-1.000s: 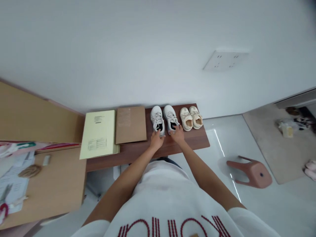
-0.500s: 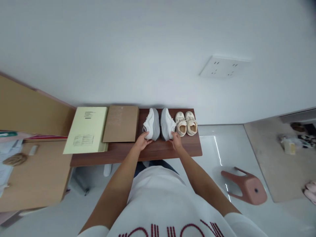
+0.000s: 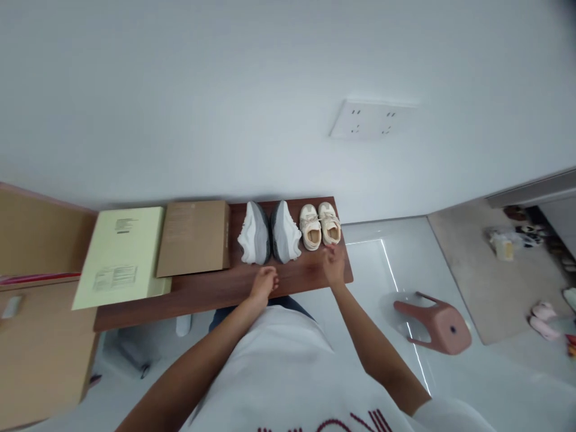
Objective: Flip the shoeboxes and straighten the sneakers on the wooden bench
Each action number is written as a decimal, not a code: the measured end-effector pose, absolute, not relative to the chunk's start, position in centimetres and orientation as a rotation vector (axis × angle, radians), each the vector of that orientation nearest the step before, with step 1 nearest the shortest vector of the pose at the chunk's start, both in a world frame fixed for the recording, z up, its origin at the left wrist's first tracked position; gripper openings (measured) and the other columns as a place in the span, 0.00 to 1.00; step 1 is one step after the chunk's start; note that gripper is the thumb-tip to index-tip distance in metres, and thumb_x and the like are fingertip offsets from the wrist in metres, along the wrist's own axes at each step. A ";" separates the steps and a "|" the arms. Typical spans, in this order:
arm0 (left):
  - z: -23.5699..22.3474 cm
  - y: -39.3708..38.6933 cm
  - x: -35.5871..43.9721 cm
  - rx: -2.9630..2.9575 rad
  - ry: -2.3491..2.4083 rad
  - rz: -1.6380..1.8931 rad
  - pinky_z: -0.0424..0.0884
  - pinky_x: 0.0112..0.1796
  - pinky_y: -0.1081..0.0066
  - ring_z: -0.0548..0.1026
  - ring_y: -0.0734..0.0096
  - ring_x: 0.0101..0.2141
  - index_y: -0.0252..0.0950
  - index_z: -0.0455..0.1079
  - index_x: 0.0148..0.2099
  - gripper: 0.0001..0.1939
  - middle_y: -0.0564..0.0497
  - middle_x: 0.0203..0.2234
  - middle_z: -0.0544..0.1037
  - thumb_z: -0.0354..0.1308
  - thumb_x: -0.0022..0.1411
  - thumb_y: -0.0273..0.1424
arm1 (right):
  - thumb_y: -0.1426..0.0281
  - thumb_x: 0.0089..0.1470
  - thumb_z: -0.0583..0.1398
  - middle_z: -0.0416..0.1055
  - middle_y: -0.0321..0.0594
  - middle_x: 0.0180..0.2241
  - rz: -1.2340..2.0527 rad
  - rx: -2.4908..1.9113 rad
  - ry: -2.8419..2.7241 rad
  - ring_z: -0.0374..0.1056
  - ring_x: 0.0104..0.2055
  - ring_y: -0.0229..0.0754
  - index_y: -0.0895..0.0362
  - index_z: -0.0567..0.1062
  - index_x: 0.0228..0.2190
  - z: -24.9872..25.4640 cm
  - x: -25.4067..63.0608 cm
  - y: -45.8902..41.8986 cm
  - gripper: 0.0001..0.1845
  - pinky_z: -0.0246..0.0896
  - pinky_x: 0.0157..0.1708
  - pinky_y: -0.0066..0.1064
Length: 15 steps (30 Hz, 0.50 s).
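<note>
— Two white sneakers [image 3: 269,240], item one: where do they lie?

— On the brown shelf [image 3: 216,288], tipped on their sides, sole to sole, grey soles touching in the middle, toes pointing toward the far wall.

— Hands, relative to that pair?

— Left hand [image 3: 264,283]: near side of the pair, just short of the heels, over the shelf's front part, not touching the shoes. Fingers curled loosely inward, holding nothing. Right hand [image 3: 333,267]: to the right of the white pair and nearer, apart from it, fingers loosely bent and partly spread, empty. It sits just beside the near end of the small cream shoes [image 3: 320,225].

— Item two, the cream shoes?

— Upright, side by side, immediately right of the white pair, close to the shelf's right end.

— Further entries on the shelf?

— One brown cardboard box [image 3: 193,246], flat, just left of the white sneakers. One pale yellow box [image 3: 119,258], flat, left of that, its near corner overhanging the shelf's edge.

— Floor?

— One pink stool [image 3: 434,324], tipped over, well to the right of the shelf.
</note>
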State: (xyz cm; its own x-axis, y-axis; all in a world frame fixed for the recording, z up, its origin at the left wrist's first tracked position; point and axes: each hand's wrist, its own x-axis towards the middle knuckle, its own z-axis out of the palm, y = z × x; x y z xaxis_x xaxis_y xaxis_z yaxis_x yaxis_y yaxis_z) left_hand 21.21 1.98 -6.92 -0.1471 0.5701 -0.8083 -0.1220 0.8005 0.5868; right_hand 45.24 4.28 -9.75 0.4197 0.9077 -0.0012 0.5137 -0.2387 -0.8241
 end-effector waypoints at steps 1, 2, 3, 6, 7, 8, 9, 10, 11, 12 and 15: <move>-6.7 2.2 23.3 0.522 1.503 0.538 0.74 0.34 0.72 0.77 0.74 0.29 0.39 0.69 0.52 0.14 0.50 0.34 0.77 0.57 0.64 0.33 | 0.60 0.60 0.56 0.67 0.55 0.56 0.562 -1.956 -1.241 0.61 0.62 0.55 0.57 0.72 0.50 -9.4 46.5 4.9 0.21 0.59 0.60 0.50; -6.6 2.8 25.5 0.699 1.426 0.487 0.75 0.37 0.69 0.79 0.70 0.33 0.39 0.68 0.56 0.19 0.47 0.37 0.78 0.58 0.64 0.33 | 0.60 0.60 0.55 0.65 0.57 0.58 0.513 -2.018 -1.273 0.57 0.64 0.56 0.58 0.72 0.52 -9.2 47.6 5.7 0.22 0.57 0.61 0.51; -6.5 3.7 27.8 0.888 1.402 0.476 0.74 0.43 0.66 0.79 0.66 0.39 0.39 0.66 0.60 0.24 0.44 0.42 0.78 0.59 0.63 0.32 | 0.61 0.60 0.56 0.64 0.57 0.59 0.511 -2.066 -1.316 0.55 0.65 0.57 0.59 0.71 0.53 -9.1 48.3 6.7 0.23 0.56 0.62 0.52; -6.7 7.6 33.7 1.295 1.484 0.402 0.66 0.56 0.60 0.72 0.53 0.57 0.35 0.62 0.65 0.32 0.34 0.58 0.70 0.61 0.60 0.30 | 0.61 0.56 0.59 0.64 0.54 0.58 0.651 -2.122 -1.423 0.61 0.61 0.56 0.57 0.73 0.51 -9.6 49.2 9.4 0.22 0.59 0.59 0.48; -6.9 8.9 35.1 1.324 1.538 0.329 0.65 0.57 0.59 0.71 0.51 0.57 0.34 0.64 0.64 0.29 0.33 0.60 0.68 0.60 0.62 0.30 | 0.61 0.55 0.61 0.64 0.54 0.57 0.690 -2.125 -1.416 0.63 0.59 0.55 0.57 0.75 0.47 -9.8 49.3 10.0 0.20 0.61 0.58 0.47; -7.2 10.1 36.0 1.339 1.585 0.264 0.65 0.56 0.58 0.72 0.49 0.57 0.32 0.67 0.62 0.25 0.32 0.59 0.69 0.59 0.63 0.31 | 0.60 0.53 0.61 0.66 0.53 0.55 0.711 -2.124 -1.387 0.65 0.57 0.55 0.57 0.76 0.43 -10.1 49.5 10.4 0.18 0.62 0.56 0.46; -7.4 11.0 36.6 1.337 1.625 0.217 0.66 0.56 0.58 0.72 0.48 0.56 0.32 0.69 0.59 0.21 0.32 0.58 0.70 0.57 0.64 0.32 | 0.59 0.52 0.62 0.68 0.53 0.52 0.715 -2.118 -1.337 0.66 0.55 0.54 0.56 0.76 0.38 -10.2 49.7 10.6 0.16 0.63 0.55 0.46; -7.7 11.7 36.8 1.332 1.646 0.198 0.66 0.55 0.58 0.73 0.48 0.55 0.32 0.71 0.56 0.18 0.32 0.56 0.71 0.56 0.66 0.33 | 0.58 0.51 0.63 0.71 0.51 0.47 0.718 -2.103 -1.274 0.67 0.52 0.54 0.56 0.75 0.34 -10.3 50.2 10.6 0.15 0.63 0.54 0.45; -7.9 12.1 36.7 1.328 1.643 0.211 0.66 0.55 0.58 0.73 0.49 0.54 0.33 0.73 0.53 0.17 0.34 0.54 0.73 0.55 0.66 0.34 | 0.56 0.50 0.63 0.72 0.48 0.42 0.736 -2.075 -1.200 0.68 0.49 0.52 0.55 0.74 0.31 -10.3 50.7 10.4 0.15 0.65 0.52 0.44; -8.1 12.3 36.4 1.316 1.613 0.251 0.66 0.55 0.58 0.73 0.50 0.54 0.34 0.73 0.51 0.15 0.35 0.52 0.74 0.55 0.67 0.35 | 0.54 0.49 0.64 0.73 0.44 0.37 0.776 -2.030 -1.109 0.68 0.46 0.51 0.55 0.73 0.29 -10.2 51.4 10.1 0.17 0.66 0.49 0.43; -8.6 11.8 35.3 1.100 1.396 0.445 0.69 0.53 0.60 0.75 0.55 0.51 0.37 0.72 0.52 0.16 0.41 0.49 0.77 0.54 0.68 0.39 | 0.50 0.47 0.64 0.70 0.34 0.29 1.005 -1.802 -0.752 0.68 0.37 0.44 0.53 0.69 0.30 -9.9 53.5 9.0 0.20 0.69 0.39 0.36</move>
State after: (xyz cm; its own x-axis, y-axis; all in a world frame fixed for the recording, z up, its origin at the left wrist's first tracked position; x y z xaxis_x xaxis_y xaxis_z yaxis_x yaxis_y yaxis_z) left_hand 35.34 11.77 -8.55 0.1957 0.8100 -0.5528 0.3409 0.4724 0.8128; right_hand 53.46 9.04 -9.91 0.4824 0.8164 -0.3174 0.0742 -0.3991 -0.9139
